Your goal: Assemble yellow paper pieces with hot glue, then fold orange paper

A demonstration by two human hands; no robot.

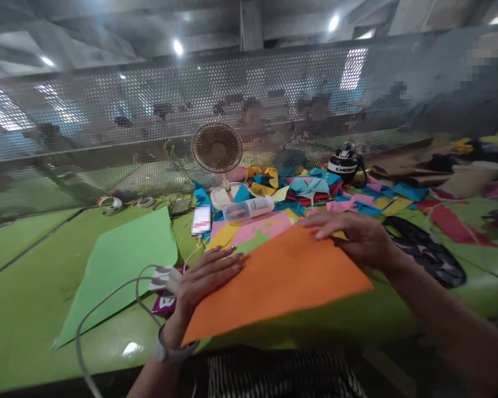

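Note:
An orange paper sheet (282, 276) lies on the green table (25, 309) right in front of me. My left hand (205, 276) rests on the sheet's left edge with its fingers stretched flat. At the sheet's far corner, my right hand (357, 235) presses down with fingers extended, palm down. Neither hand grips anything.
A light green sheet (124, 265) lies to the left, with a white cable (103, 304) and charger beside it. Behind are a small fan (217, 148), a clear bottle (249, 209), a phone (201, 220), tape rolls (110, 203) and a heap of coloured paper scraps (311, 190). People sit beyond a perforated screen.

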